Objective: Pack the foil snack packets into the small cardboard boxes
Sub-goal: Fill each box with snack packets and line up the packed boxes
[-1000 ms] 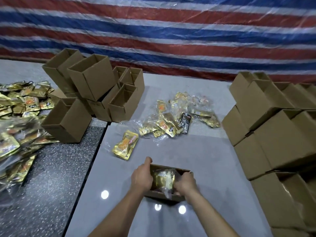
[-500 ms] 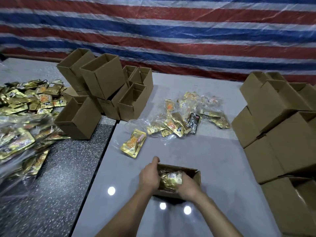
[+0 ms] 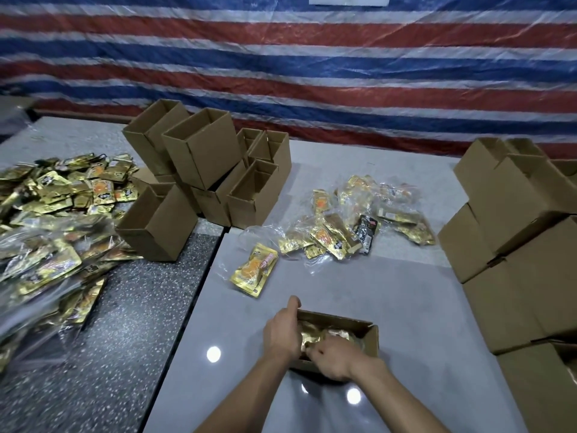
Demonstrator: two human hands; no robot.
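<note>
A small open cardboard box (image 3: 370, 334) sits on the pale grey table (image 3: 390, 292) close to me. My left hand (image 3: 279, 334) grips the box's left wall, thumb raised at the far corner. My right hand (image 3: 335, 357) reaches into the box from the near side, its curled fingers on the gold foil snack packets (image 3: 312, 334) inside. My hands hide most of the box's contents. A bagged bundle of packets (image 3: 254, 270) lies just beyond the box, and more bagged packets (image 3: 337, 232) are scattered farther back.
A big heap of gold packets (image 3: 56, 214) covers the dark speckled table (image 3: 140, 307) on the left. Several empty open boxes (image 3: 199, 151) are piled behind it. Stacked boxes (image 3: 515, 245) line the right edge. A striped tarp (image 3: 281, 57) hangs behind.
My right hand has moved from the box's right side to its near left part, pushing the packets lower into the box. My left hand stays on the left wall. The view has shifted slightly.
</note>
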